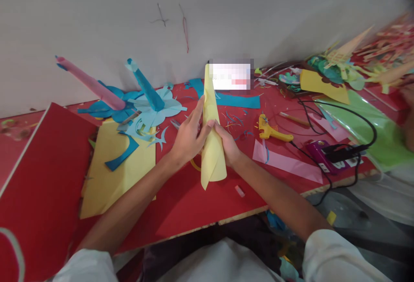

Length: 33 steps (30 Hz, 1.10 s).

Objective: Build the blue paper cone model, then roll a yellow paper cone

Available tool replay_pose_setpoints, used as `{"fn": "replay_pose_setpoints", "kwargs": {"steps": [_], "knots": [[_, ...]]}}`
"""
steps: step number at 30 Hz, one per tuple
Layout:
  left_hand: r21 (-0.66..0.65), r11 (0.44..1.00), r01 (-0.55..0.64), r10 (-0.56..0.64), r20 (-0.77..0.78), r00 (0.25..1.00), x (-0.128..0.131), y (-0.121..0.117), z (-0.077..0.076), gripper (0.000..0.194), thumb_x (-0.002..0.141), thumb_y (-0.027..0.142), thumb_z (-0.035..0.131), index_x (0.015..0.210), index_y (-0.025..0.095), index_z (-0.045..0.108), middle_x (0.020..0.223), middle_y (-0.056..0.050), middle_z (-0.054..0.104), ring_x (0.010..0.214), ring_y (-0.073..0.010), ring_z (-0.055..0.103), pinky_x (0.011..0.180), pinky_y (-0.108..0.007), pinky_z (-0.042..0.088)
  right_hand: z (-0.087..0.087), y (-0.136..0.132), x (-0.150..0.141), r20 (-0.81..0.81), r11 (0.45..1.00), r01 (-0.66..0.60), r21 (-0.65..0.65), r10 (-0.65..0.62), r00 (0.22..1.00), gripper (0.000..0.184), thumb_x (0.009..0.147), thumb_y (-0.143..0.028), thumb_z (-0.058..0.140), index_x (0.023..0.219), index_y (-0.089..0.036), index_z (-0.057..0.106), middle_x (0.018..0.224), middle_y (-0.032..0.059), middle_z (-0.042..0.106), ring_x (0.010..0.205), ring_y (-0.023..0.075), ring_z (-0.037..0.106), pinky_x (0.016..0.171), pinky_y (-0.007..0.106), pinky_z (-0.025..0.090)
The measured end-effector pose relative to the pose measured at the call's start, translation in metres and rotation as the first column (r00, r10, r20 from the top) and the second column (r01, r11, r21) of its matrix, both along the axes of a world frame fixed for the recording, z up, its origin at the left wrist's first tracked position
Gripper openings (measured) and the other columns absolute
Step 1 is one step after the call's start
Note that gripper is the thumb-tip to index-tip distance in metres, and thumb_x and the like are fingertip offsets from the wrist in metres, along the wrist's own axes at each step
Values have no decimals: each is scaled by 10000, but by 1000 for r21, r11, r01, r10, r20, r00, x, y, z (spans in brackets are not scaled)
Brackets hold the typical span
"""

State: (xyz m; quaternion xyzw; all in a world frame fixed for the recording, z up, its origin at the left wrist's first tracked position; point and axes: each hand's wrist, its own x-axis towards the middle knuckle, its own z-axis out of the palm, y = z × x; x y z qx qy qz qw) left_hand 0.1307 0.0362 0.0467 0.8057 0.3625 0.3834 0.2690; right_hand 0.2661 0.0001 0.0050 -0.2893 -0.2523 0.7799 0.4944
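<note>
A rolled cone of pale yellow paper stands between my two hands over the red table, its narrow end pointing away from me and its wide end towards me. My left hand presses on its left side with the fingers stretched along the paper. On the other side, my right hand wraps round the cone, its thumb on top and its fingers mostly hidden behind the paper. At the wide end, a pointed corner of the sheet overlaps the roll.
Left are pink and blue paper cones on petal bases, and yellow sheets. Right are a yellow glue gun, a pink strip, a purple power strip with cables and a green sheet. A lit screen stands behind.
</note>
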Motion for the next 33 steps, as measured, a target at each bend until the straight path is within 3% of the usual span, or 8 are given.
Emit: {"fn": "replay_pose_setpoints", "kwargs": {"steps": [4, 10, 14, 18, 21, 25, 28, 33], "knots": [[112, 991, -70, 81, -96, 992, -6, 0, 5, 594, 1047, 548, 503, 1562, 252, 481, 1444, -125, 657, 1136, -263, 702, 954, -375, 572, 3, -1, -1, -21, 1000, -7, 15, 7, 1000, 528, 919, -725, 582, 995, -211, 676, 627, 14, 674, 657, 206, 716, 584, 311, 609], [309, 947, -90, 148, -171, 974, -12, 1, 9, 474, 1049, 501, 527, 1442, 239, 566, 1374, -120, 682, 1108, -251, 699, 965, -385, 538, 2, -1, -1, -65, 996, -59, 66, 64, 996, 503, 897, -710, 618, 832, -212, 613, 642, 15, 637, 646, 191, 674, 592, 317, 594], [352, 913, -204, 227, -25, 974, -15, 4, 9, 285, 1039, 458, 554, 1160, 213, 633, 1118, -93, 699, 879, -191, 661, 811, -346, 519, 3, 0, 0, -104, 988, -99, 119, 111, 988, 504, 898, -719, 612, 838, -219, 583, 682, 7, 617, 622, 167, 621, 593, 317, 582], [165, 955, -248, 208, 223, 952, -16, 15, 12, 249, 1050, 455, 539, 961, 225, 574, 886, -29, 620, 757, -145, 576, 716, -301, 487, 8, -2, -1, -123, 985, -106, 137, 123, 985, 481, 874, -693, 669, 885, -222, 572, 700, -13, 607, 598, 153, 591, 598, 316, 578], [-68, 993, -98, 116, 348, 930, -16, 25, 13, 266, 1015, 501, 593, 1063, 239, 587, 973, -41, 668, 818, -149, 630, 748, -301, 529, 10, -4, -1, -112, 982, -137, 128, 151, 982, 490, 857, -693, 694, 904, -222, 564, 705, -19, 616, 594, 154, 607, 603, 313, 579], [-273, 958, 93, 35, 430, 902, -16, 30, 14, 393, 958, 535, 664, 1224, 255, 590, 1060, -68, 723, 963, -202, 702, 849, -355, 589, 7, -6, -3, -107, 975, -178, 132, 193, 975, 509, 839, -693, 721, 949, -216, 582, 717, -25, 627, 594, 152, 626, 612, 308, 588], [-312, 943, 115, 35, 438, 898, -16, 29, 14, 396, 940, 529, 686, 1202, 245, 600, 1032, -64, 730, 968, -216, 713, 868, -378, 600, 5, -6, -4, -94, 972, -190, 141, 205, 974, 501, 863, -686, 705, 983, -214, 584, 723, -27, 628, 597, 147, 642, 611, 294, 593], [-290, 956, 39, 82, 395, 915, -17, 25, 17, 384, 917, 502, 719, 1164, 243, 580, 990, -45, 710, 900, -193, 702, 806, -342, 594, 3, -7, -5, -64, 969, -213, 126, 222, 973, 529, 848, -695, 719, 1000, -210, 574, 743, -23, 636, 602, 149, 660, 569, 279, 590]]}}
